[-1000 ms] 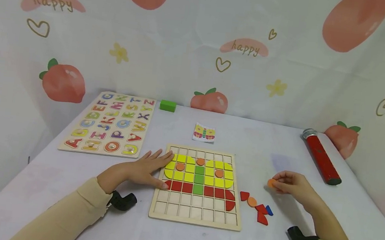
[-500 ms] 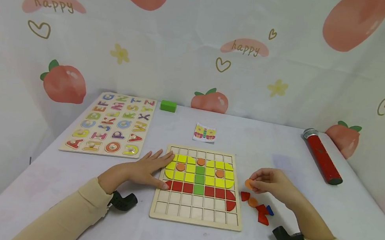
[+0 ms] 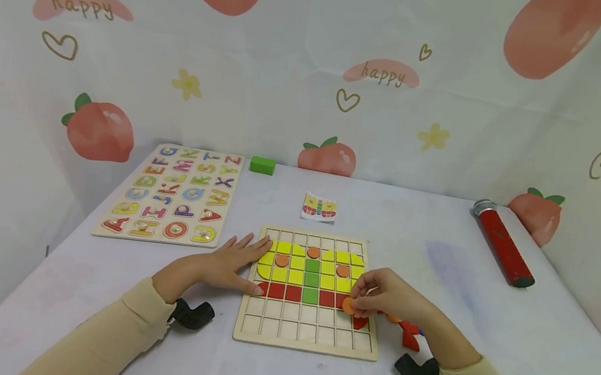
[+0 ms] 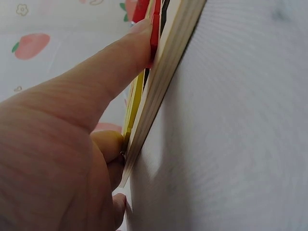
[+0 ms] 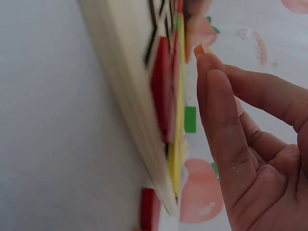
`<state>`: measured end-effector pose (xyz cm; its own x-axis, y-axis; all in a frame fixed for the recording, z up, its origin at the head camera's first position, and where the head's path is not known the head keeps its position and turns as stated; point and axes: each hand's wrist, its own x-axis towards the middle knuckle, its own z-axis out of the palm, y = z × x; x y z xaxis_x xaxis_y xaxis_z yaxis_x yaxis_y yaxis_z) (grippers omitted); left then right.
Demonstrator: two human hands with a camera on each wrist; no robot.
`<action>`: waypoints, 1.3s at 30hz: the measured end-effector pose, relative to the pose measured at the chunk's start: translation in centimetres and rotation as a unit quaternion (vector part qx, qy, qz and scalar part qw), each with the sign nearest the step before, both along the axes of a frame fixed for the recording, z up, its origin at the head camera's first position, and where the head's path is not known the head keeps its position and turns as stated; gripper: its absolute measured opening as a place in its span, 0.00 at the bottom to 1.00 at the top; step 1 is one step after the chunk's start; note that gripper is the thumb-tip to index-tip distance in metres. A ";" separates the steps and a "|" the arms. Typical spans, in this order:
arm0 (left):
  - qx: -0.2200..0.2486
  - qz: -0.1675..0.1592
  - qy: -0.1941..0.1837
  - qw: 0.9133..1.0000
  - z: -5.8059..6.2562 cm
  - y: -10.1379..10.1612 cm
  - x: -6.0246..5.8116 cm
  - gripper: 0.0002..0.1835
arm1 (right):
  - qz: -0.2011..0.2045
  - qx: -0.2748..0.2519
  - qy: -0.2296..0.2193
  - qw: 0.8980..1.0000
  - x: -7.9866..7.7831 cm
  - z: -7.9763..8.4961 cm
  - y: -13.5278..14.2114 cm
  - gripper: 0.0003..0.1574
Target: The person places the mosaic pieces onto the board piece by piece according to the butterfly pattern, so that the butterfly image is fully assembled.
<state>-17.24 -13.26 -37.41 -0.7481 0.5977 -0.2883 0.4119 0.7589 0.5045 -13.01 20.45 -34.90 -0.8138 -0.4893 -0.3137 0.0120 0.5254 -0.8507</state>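
Observation:
A wooden grid board [image 3: 305, 344] lies on the table, filled with yellow, red, green and orange pieces in a butterfly-like pattern. My left hand [image 3: 225, 264] rests on its left edge with fingers spread; in the left wrist view the thumb [image 4: 115, 65] lies against a red piece [image 4: 155, 36]. Over the board's right side, my right hand [image 3: 385, 296] pinches an orange disc [image 3: 349, 305] between thumb and fingers. That disc overlaps the red row in the head view, and the right wrist view shows it raised off the board at the fingertips.
Loose red pieces [image 3: 410, 336] lie right of the board, partly hidden by my right hand. A small picture card [image 3: 319, 207] sits behind the board. Farther out are an alphabet board [image 3: 168, 194], a green block [image 3: 262, 166] and a red microphone [image 3: 504, 246].
My right hand has carried the orange disc leftward, from the table at the right to over the board's right side. The left hand has stayed in place.

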 end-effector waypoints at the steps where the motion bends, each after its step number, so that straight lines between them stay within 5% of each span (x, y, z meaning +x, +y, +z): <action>1: 0.000 0.000 0.000 1.000 0.0 0.0 0.0 0.55 | 0.004 0.004 -0.003 1.000 0.0 -0.1 -0.2 0.13; 27: 0.000 0.000 0.008 1.000 -0.2 -0.5 -0.1 0.55 | 0.046 0.068 0.076 0.994 0.9 -0.5 -1.7 0.06; 39: -0.002 -0.009 0.006 1.000 0.0 0.0 -0.2 0.55 | 0.018 0.102 0.106 0.989 1.2 1.3 1.5 0.09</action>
